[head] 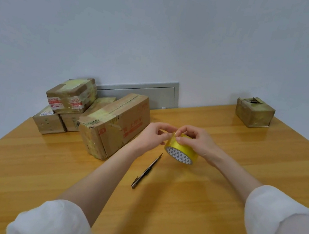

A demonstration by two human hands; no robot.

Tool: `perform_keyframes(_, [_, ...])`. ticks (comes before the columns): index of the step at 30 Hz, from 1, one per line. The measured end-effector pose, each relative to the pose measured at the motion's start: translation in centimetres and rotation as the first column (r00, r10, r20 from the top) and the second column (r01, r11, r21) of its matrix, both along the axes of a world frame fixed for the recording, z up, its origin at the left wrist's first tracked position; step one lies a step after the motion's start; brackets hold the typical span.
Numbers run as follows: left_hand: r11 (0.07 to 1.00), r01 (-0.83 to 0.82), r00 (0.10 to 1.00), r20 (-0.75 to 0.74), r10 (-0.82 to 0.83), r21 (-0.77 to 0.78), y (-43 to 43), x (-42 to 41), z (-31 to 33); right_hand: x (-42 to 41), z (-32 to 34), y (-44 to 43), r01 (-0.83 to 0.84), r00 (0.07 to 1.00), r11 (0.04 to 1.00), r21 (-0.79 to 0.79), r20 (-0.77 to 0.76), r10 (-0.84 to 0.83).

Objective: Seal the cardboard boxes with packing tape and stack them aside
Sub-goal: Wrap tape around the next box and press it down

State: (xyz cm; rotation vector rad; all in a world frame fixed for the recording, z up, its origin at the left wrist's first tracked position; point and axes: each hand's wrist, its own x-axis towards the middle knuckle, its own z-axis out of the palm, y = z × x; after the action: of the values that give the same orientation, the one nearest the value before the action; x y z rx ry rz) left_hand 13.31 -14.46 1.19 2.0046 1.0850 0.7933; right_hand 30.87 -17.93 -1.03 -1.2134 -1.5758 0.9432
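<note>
Before a pale wall, a wooden table bears boxes

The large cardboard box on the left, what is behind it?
A taped box lies behind the large cardboard box, mostly covered by it. Its lower part cannot be seen.

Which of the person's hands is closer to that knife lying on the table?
Left. The left hand is just beyond the blade tip of the utility knife, picking at the yellow tape roll; the right hand grips the roll farther right.
</note>
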Motion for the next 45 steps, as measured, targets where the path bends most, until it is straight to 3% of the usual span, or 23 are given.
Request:
perform_keyframes(6, [1.0,-0.029,0.995,0.096,0.028,0.004,-0.2,-0.1,-0.2,0.0,0.3,-0.1,-0.049,0.999,0.998,-0.026,0.001,0.049])
perform_keyframes(11, [0.997,-0.023,0.998,0.064,0.027,-0.071,-0.4,-0.4,-0.4,0.0,0.2,0.0,-0.062,0.998,0.997,-0.04,0.014,0.063])
perform_keyframes(15, [0.985,0.068,0.991,0.121,-0.048,-0.161,-0.6,-0.6,-0.3,0.0,0.3,-0.2,-0.1,0.993,0.993,-0.062,0.058,0.103])
perform_keyframes(18, [0.983,0.045,0.989,0.148,-0.019,-0.177,-0.5,-0.6,-0.1,0.1,0.4,-0.3,-0.099,0.994,0.992,-0.077,0.031,0.102])
perform_keyframes(27, [0.976,0.004,0.997,0.08,0.013,-0.22,-0.4,-0.8,0.1,-0.3,0.6,-0.3,-0.133,0.99,0.986,-0.097,0.031,0.137])
perform_keyframes(33, [0.998,-0.049,0.999,-0.02,0.049,-0.028,-0.9,-1.0,-0.1,-0.4,0.7,-0.1,-0.079,0.996,0.994,-0.079,0.037,0.082])
perform_keyframes(41, [0.965,-0.112,0.983,-0.116,0.142,0.237,-0.6,-0.4,-0.3,-1.3,0.8,0.5,0.079,0.976,0.997,0.003,0.205,-0.078])
perform_keyframes(45, [0.96,-0.128,0.981,-0.107,0.159,0.247,-0.3,-0.1,-0.3,-1.6,0.6,0.6,0.114,0.966,0.993,0.019,0.231,-0.115])
